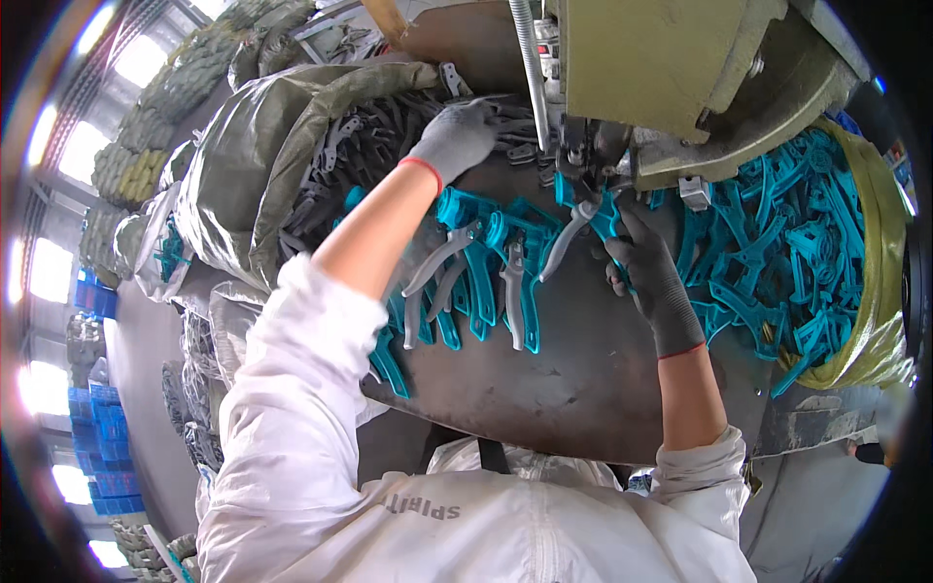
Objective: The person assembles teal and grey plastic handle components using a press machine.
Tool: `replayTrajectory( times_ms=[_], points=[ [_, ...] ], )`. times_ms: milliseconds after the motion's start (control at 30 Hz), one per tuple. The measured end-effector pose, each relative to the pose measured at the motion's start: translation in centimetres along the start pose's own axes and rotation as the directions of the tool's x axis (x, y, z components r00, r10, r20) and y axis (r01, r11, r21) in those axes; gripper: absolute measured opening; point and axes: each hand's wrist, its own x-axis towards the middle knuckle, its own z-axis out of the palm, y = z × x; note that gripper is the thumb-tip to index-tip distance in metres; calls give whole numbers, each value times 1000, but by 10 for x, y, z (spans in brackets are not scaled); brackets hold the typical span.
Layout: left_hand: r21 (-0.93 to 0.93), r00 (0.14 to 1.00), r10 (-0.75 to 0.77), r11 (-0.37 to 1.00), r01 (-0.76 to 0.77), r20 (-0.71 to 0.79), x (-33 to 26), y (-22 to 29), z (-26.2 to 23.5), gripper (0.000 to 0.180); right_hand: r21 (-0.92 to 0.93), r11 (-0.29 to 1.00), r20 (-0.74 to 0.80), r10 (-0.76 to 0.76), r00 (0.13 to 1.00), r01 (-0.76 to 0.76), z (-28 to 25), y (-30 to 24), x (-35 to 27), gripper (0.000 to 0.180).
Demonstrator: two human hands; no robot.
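My left hand (pixel 457 136), in a light grey glove with a red cuff, reaches to the right edge of a heap of dark grey metal parts (pixel 369 131). Its fingertips blend in with the grey pieces, so their grip cannot be made out. In a darker grey glove, my right hand (pixel 645 267) is closed around the teal handle of a plier-like tool (pixel 606 216), which also has a grey handle. The tool's upper end sits under the head of a press machine (pixel 588 146). Several similar teal-and-grey tools (pixel 515 277) lie in a row between my arms.
A pale green press body (pixel 641 58) rises at the far side. On the right, a yellowish sack (pixel 875 262) holds many teal parts (pixel 816 243). A grey-green sack (pixel 228 185) surrounds the metal heap at left. Beneath is a dark metal tabletop (pixel 564 398).
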Motion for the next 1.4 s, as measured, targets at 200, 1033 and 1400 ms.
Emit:
replayTrajectory(
  times_ms=[200,1033,1400],
  points=[
    [-191,836,-505,818,543,216,3,-31,47,40,-20,1000,-65,-13,998,11,-4,3,-2,46],
    [-934,931,113,131,332,346,-38,155,-82,32,-272,860,-49,-461,886,432,-1,14,-32,34],
    [-747,814,-110,343,569,570,-51,148,-19,25,-717,637,-589,-336,735,-284,-121,41,-119,27]
  ],
)
